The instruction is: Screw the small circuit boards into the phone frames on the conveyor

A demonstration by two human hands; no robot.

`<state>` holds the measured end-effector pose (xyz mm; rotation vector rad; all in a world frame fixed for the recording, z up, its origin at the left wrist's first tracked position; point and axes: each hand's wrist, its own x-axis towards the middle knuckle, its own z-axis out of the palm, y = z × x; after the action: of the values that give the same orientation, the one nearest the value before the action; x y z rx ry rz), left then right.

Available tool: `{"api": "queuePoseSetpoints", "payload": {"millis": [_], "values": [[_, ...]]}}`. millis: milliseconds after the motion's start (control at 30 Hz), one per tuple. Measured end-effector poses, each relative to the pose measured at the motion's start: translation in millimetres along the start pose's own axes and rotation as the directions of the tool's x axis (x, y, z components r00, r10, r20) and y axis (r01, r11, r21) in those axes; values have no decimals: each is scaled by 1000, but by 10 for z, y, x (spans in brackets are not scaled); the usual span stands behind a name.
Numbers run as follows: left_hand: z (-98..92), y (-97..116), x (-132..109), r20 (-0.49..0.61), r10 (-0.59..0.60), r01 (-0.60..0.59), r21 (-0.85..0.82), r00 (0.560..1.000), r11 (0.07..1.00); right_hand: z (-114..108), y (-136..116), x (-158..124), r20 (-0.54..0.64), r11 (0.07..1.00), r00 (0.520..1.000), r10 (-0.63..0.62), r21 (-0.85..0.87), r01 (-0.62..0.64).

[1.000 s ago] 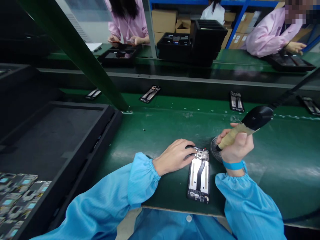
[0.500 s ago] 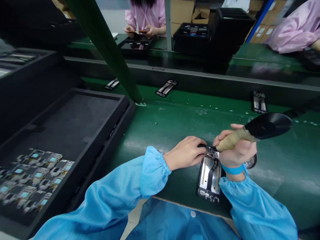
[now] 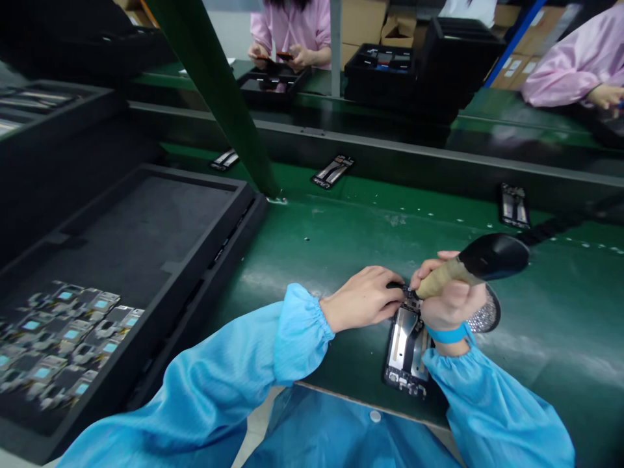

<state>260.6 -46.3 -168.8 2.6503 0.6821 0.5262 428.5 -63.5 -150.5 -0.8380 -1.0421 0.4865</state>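
Note:
An opened phone frame [image 3: 406, 351] lies on the green bench mat [image 3: 341, 253] near its front edge. My left hand [image 3: 364, 299] rests on the frame's top end, fingertips pinching there. My right hand [image 3: 451, 300] grips an electric screwdriver [image 3: 470, 266] with a tan handle and black body; its tip points down at the frame's top corner. A round dish of small screws [image 3: 485, 316] sits just right of that hand, partly hidden by it.
A large black foam tray [image 3: 146, 240] stands at my left, with several small camera modules [image 3: 63, 335] in its near corner. More phone frames [image 3: 334, 170] lie on the conveyor belt behind. A green post [image 3: 219, 91] slants up. People in pink coats work across the line beside black trays [image 3: 390, 65].
The screwdriver tip moved from the screw dish left onto the phone frame's top corner. My view shifted left, bringing more of the black tray into sight. My left hand stayed on the frame.

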Motion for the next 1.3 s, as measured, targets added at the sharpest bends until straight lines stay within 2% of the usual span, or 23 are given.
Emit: {"api": "queuePoseSetpoints", "payload": {"millis": [67, 167, 267, 367, 567, 767, 900, 1033, 1200, 1300], "values": [[-4, -4, -10, -8, -2, 2, -6, 1000, 1000, -50, -59, 96, -82, 1000, 997, 6, 12, -5], [-9, -14, -31, -12, 3, -3, -16, 1000, 1000, -224, -114, 273, -252, 999, 967, -49, -29, 43], [-16, -20, -47, -18, 3, -3, -25, 1000, 1000, -401, -77, 373, -314, 995, 946, -84, -84, 61], [-29, -20, -54, -35, 2, -4, -37, 999, 999, -459, -2, 371, -287, 995, 956, -61, -92, 36], [-30, -31, -74, -31, 6, -7, -25, 999, 1000, -392, 61, 328, -232, 996, 973, -13, -86, -7], [-19, -45, -81, -31, 10, -11, -34, 999, 999, -431, 119, 315, -209, 996, 978, 29, -77, -45], [-23, -24, -64, -41, 6, -7, -29, 999, 1000, -438, 25, 344, -248, 998, 969, -9, -65, -7], [-31, 3, -39, -1, -4, 4, -32, 1000, 999, -311, -169, 263, -274, 999, 962, -19, 21, 26], [-30, 6, -11, 22, -23, 24, -33, 999, 999, -104, -207, -20, -23, 996, 997, 78, 48, -76], [-15, 0, -2, 25, -12, 13, -37, 1000, 999, -74, -152, -106, 36, 996, 995, 88, 23, -89]]}}
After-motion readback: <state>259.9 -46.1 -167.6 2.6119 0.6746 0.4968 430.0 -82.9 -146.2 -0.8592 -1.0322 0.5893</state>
